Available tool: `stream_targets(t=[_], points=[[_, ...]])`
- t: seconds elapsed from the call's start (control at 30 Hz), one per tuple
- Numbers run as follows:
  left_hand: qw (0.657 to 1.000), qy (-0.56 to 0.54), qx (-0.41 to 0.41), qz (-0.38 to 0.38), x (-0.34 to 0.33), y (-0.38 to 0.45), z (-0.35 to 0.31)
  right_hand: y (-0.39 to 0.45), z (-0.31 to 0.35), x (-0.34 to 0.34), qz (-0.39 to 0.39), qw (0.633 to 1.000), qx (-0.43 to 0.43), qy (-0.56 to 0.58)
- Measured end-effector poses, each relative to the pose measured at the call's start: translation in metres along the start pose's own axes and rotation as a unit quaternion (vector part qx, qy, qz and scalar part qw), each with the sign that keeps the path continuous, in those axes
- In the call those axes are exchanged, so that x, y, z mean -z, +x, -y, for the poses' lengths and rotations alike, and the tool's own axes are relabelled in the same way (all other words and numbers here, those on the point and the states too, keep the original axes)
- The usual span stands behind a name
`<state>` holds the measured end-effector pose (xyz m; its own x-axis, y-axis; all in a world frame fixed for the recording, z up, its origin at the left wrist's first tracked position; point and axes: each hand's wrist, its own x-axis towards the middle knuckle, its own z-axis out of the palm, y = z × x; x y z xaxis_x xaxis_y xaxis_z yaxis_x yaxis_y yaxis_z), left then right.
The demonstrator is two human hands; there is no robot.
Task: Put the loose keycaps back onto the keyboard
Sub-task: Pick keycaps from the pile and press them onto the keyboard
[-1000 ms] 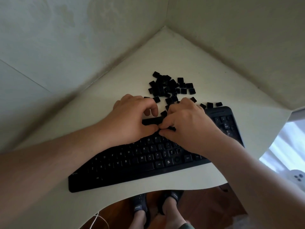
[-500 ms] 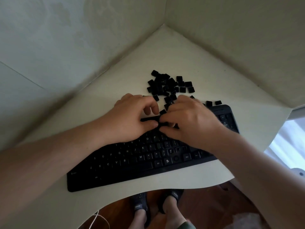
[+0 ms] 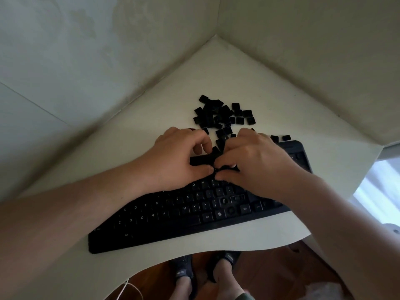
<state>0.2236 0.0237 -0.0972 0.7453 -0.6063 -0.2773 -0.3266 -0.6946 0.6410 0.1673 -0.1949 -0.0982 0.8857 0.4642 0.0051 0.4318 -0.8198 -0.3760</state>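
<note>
A black keyboard (image 3: 173,226) lies slantwise on the pale table (image 3: 216,68). Behind it sits a pile of several loose black keycaps (image 3: 223,115), and two more keycaps (image 3: 286,137) lie by its far right corner. Both my hands hover over the keyboard's upper rows with their fingertips meeting. My right hand (image 3: 255,161) pinches a small keycap (image 3: 216,169) between thumb and forefinger. My left hand (image 3: 173,156) has curled fingers, its thumb tip touching the same spot. Whether it grips anything is hidden. A few key sockets near the right-hand keys look bare.
Two walls meet in a corner behind the keycap pile. The table's curved front edge runs just below the keyboard; under it are my feet in dark shoes (image 3: 184,276) on a wooden floor and a white cable (image 3: 127,286). A bright window area lies at right.
The hands stay together over the same upper-row spot, with only small finger shifts. The camera has drifted slightly.
</note>
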Motion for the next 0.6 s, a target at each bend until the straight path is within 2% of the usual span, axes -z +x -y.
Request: stream_targets(t=[0.3,0.6], points=[[1.0,0.014,0.006,-0.011,-0.004,0.003,-0.004,0.006,0.002,-0.001,0.009,1.0,-0.027,0.013],[0.999,0.038,0.036,0.001,0.002,0.007,-0.006,-0.001,0.006,-0.008,-0.028,0.997,-0.05,0.057]])
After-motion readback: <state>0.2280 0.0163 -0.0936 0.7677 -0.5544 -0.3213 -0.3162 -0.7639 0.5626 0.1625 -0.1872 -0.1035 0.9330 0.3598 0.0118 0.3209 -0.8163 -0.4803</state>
